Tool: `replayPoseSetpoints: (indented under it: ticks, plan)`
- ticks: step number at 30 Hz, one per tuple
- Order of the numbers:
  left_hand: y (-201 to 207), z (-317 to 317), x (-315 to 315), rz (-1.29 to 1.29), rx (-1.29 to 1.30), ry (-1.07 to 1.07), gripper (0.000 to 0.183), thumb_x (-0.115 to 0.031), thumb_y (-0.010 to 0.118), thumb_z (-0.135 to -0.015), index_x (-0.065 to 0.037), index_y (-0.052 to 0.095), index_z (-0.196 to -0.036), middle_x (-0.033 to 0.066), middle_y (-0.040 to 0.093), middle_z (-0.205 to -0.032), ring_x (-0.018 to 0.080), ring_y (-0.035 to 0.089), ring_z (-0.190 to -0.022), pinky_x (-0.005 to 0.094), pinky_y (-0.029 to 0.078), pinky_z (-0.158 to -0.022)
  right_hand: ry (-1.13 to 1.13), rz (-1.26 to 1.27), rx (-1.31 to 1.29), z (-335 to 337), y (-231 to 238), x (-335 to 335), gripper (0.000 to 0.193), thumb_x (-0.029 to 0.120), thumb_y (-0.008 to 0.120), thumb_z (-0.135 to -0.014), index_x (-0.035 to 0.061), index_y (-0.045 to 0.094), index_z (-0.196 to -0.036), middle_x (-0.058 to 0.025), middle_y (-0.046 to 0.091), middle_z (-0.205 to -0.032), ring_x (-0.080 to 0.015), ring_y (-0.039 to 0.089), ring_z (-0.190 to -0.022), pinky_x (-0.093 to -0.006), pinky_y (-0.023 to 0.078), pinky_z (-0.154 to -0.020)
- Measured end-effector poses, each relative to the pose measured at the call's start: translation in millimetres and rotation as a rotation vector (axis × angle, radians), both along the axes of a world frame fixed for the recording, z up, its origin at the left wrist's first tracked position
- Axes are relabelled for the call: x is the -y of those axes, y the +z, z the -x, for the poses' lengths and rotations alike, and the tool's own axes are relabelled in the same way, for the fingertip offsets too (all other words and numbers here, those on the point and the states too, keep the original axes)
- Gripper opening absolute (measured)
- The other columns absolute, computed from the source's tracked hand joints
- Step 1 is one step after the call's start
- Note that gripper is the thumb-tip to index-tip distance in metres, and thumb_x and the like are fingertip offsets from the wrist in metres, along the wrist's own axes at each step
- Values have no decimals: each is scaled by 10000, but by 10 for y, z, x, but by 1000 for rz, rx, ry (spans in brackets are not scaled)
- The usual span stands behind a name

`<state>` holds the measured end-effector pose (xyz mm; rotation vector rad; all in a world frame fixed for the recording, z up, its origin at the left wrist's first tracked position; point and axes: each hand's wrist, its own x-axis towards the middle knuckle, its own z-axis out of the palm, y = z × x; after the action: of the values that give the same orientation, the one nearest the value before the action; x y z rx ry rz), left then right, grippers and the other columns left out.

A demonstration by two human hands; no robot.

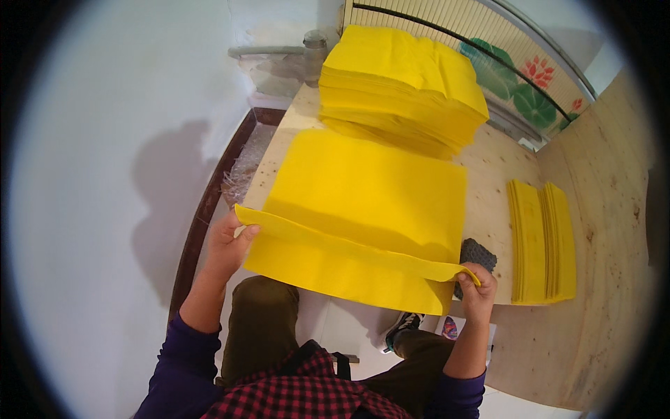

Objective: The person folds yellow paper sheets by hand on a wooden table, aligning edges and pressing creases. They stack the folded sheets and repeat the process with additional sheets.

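A yellow fabric sheet (pixel 370 188) lies on the wooden table, its near part hanging over the front edge. My left hand (pixel 229 241) pinches the left end of a raised, folded yellow strip between thumb and fingers. At the strip's other end, my right hand (pixel 477 290) grips the right corner the same way. Between the two hands the folded strip (pixel 356 253) is stretched across the sheet and sags slightly. Whether the strip is part of the same sheet or a separate piece, I cannot tell. A dark grey textured cloth (pixel 479 255) lies beside my right hand.
Behind the sheet rises a thick pile of yellow fabric (pixel 405 77). Folded yellow bundles (pixel 541 241) lie at the right of the wooden table (pixel 488 195). A glass jar (pixel 315 57) stands at the back left by the white wall (pixel 98 174). A wooden board (pixel 593 160) stands at the right.
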<state>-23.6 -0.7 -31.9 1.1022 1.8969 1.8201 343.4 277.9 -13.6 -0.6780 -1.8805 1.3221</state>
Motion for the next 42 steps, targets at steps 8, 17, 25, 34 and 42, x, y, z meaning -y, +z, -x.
replayPoseSetpoints:
  ticks: [8,17,25,34,42]
  plan:
    - [-22,-38,-43,-7,151,-38,217,-39,555,-950,-27,638,-1150,25,668,-1079,121,604,-1008,289,466,-905,-46,24,-50,70,9,19,143,113,684,-894,-24,681,-936,-64,687,-897,-146,631,-857,-285,473,-839]
    - [-76,11,-117,-118,249,-17,230,-95,559,-968,-10,613,-1174,34,661,-1104,128,601,-1019,289,449,-943,22,-107,-239,250,-17,-61,198,171,698,-893,-16,653,-938,-92,693,-947,-209,656,-951,-402,441,-988]
    - [-99,35,-119,-127,276,-30,237,-94,574,-960,7,612,-1170,45,662,-1112,125,599,-1027,280,443,-948,-174,-120,-74,283,-126,49,93,63,678,-895,-16,653,-936,-33,649,-887,-100,573,-792,-208,440,-716]
    - [93,-39,-164,-19,283,35,247,-173,573,-975,4,623,-1139,22,665,-1020,106,593,-944,254,435,-883,-177,71,-68,283,97,134,209,77,692,-893,-8,609,-1065,-21,644,-926,-85,584,-848,-217,465,-789]
    - [122,-46,-50,4,273,-7,208,-155,602,-959,-10,649,-1100,14,673,-1017,101,599,-949,256,445,-887,-264,219,-21,124,218,457,226,63,732,-849,-9,630,-1037,-35,665,-891,-106,614,-794,-237,492,-759]
